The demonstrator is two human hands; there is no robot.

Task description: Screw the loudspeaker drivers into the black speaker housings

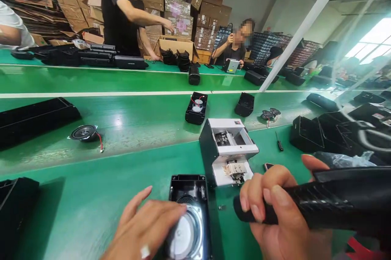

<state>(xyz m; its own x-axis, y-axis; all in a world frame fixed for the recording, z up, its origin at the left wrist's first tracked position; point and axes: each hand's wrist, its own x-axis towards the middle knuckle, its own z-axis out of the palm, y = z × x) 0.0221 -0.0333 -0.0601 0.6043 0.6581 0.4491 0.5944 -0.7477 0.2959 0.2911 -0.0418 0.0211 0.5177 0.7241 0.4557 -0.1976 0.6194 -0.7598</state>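
**Bench, near side (green belt)**

- Left hand [143, 225]: open, fingers extended, at 7 o'clock from frame centre; fingertips rest on the driver.
- Driver [186, 235]: white-coned speaker driver at 6 o'clock, partly covered by the left hand, lying at the near end of the housing.
- Housing [189, 188]: open black speaker case, long side running away from the viewer, just right of the left hand.
- Right hand [275, 207]: closed, fingers wrapped around the tool, at 4 o'clock.
- Tool [320, 199]: black handheld power tool, tip end pointing left, body running off the frame's right edge; exact type hidden.
- Screw [222, 207]: single, lying on the belt just right of the housing.
- Feeder [227, 150]: white and black screw feeder at 12 o'clock from the right hand.
- Screwdriver [279, 142]: small, lying on the belt at 1 o'clock from the right hand.

**Further belt**

- Wired driver [84, 133]: loose, red lead, at 9 o'clock.
- Case [196, 108]: black, driver and red wire inside, at 12 o'clock.

**Background**

- Co-worker [122, 12]: black T-shirt, reaching toward cartons [180, 20] at 11 o'clock.
- Second co-worker [233, 46]: seated, at 1 o'clock.
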